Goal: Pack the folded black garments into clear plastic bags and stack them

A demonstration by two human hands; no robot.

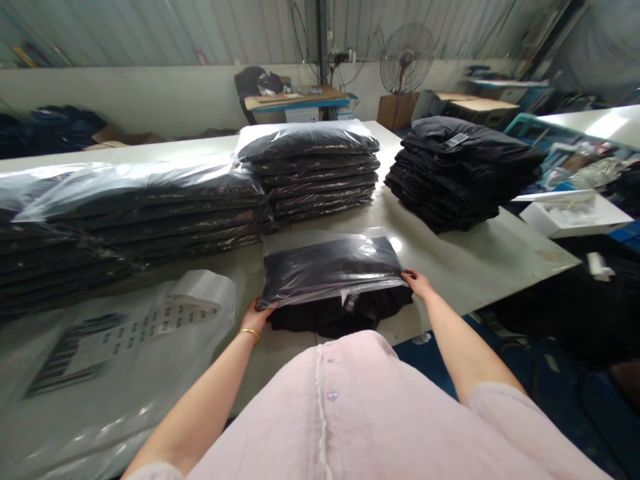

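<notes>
A black folded garment (345, 320) lies on the table before me, its far part inside a clear plastic bag (330, 267) and its near part sticking out of the bag's opening. My left hand (255, 316), with a gold bangle at the wrist, is closed on the bag's near left corner. At the opening's right corner, my right hand (416, 283) pinches the bag's edge. A small white tag shows on the garment near the middle of the opening.
Bagged black garments stand in stacks at the left (150, 207) and behind the bag (315, 170). Unbagged black garments (460, 173) are piled at the back right. Flat plastic bags (135, 373) and a roll of labels (200, 290) lie left; a white box (575, 213) is far right.
</notes>
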